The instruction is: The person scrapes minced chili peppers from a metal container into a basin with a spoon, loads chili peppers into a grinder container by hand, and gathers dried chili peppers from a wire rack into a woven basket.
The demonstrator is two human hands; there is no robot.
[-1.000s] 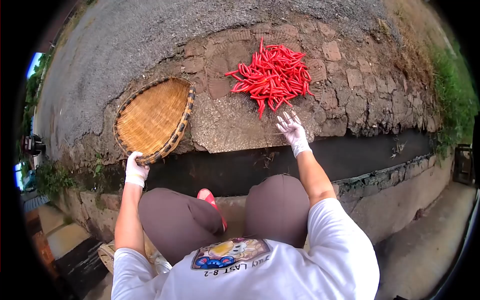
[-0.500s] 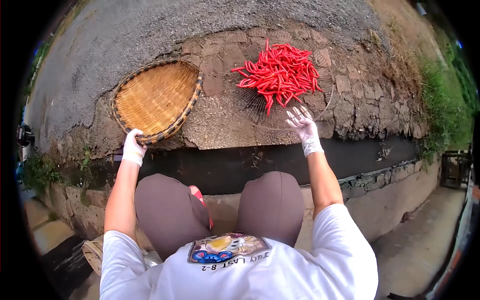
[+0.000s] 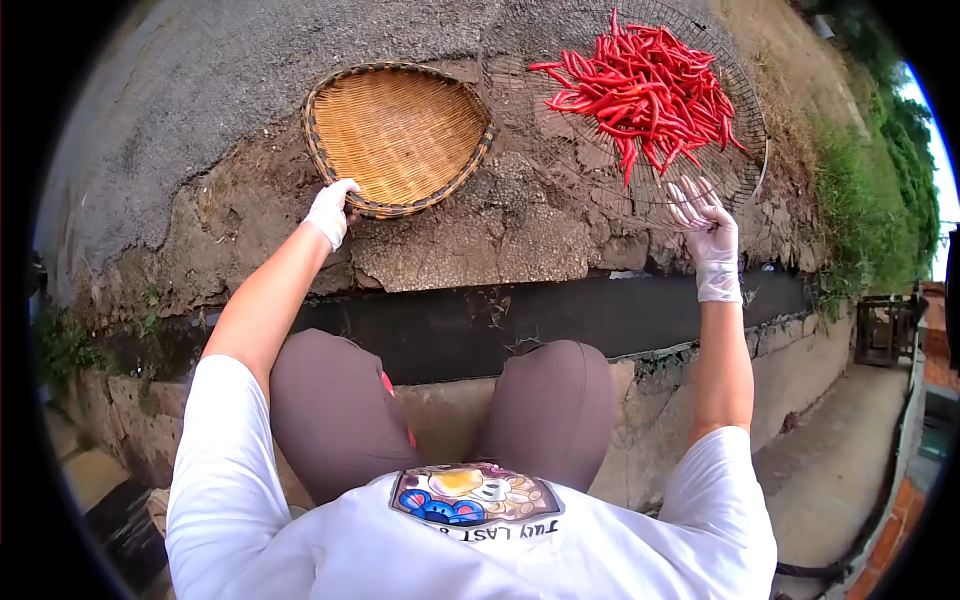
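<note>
Left hand (image 3: pixel 332 212) grips the basket (image 3: pixel 397 135), hollow facing up, long axis sideways.

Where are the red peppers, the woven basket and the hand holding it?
Red peppers (image 3: pixel 645 95): head view, middle of the pile.
Woven basket (image 3: pixel 395 130): head view, bare inside bottom.
Left hand (image 3: pixel 331 211): head view, middle of the glove.

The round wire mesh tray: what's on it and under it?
Red chillies lie heaped on the wire mesh tray. Rough ground shows through its bare parts; whatever is beneath the heap is covered.
</note>
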